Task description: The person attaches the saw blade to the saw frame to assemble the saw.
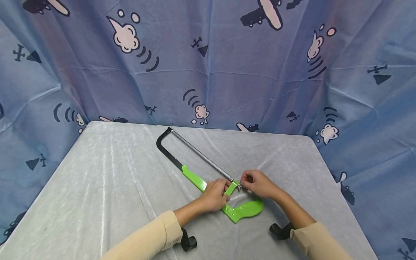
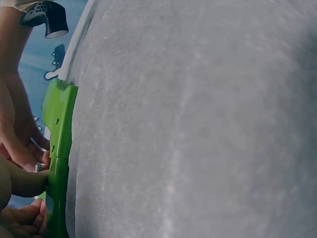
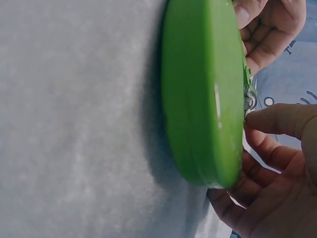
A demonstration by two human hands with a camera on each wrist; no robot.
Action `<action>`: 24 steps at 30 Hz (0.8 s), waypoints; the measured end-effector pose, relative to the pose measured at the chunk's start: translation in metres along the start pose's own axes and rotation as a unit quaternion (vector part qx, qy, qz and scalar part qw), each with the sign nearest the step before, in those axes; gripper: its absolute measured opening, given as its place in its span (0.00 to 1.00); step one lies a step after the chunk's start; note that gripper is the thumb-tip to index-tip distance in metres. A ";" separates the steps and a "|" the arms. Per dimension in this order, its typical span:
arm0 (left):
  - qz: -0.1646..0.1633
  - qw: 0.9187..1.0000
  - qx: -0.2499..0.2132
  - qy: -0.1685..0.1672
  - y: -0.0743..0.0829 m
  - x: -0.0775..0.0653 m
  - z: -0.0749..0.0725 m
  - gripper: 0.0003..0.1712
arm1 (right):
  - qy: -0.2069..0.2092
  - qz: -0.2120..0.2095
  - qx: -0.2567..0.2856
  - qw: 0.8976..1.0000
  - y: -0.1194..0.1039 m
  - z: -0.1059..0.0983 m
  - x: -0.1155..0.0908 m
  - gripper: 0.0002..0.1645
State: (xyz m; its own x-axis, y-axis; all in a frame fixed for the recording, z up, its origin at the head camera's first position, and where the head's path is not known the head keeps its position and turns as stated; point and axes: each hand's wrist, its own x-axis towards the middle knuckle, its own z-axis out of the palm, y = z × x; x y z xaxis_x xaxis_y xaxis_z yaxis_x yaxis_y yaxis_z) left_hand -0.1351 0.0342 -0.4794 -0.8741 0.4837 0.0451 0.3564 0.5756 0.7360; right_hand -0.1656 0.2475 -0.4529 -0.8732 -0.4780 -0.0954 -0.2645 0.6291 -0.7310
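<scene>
A hacksaw (image 1: 195,178) with a green handle and a black bow lies slantwise on the table, its silver blade side (image 1: 204,157) facing the far right. My left hand (image 1: 213,196) grips the green frame near the handle, thumb and fingers around it. At the handle end of the blade sits a small metal wing nut (image 3: 250,100). My right hand (image 1: 260,184) pinches it between thumb and fingertips. In the right wrist view the rounded green handle (image 3: 198,99) partly hides the fingers. The left wrist view has the green frame (image 2: 60,134) along its left edge.
The table (image 1: 81,187) is covered with a pale grey plush cloth. Behind it hangs a blue curtain (image 1: 227,72) with printed planes and clouds. Black wrist devices (image 1: 188,241) show beside both beige sleeves.
</scene>
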 end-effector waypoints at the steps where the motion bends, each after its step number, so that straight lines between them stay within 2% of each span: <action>1: 0.000 1.000 -0.002 0.000 0.000 0.000 0.000 0.18 | 0.000 0.001 -0.001 1.000 0.000 0.000 0.000 0.05; 24: 0.001 1.000 0.002 0.000 -0.002 0.001 0.001 0.19 | -0.001 0.000 -0.002 1.000 -0.002 0.002 0.001 0.06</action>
State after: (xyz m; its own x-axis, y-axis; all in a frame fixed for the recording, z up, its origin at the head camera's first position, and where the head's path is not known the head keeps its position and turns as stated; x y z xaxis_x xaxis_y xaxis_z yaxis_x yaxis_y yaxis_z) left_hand -0.1360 0.0338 -0.4813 -0.8728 0.4859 0.0464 0.3604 0.5774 0.7326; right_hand -0.1649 0.2449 -0.4527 -0.8721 -0.4796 -0.0974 -0.2658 0.6314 -0.7285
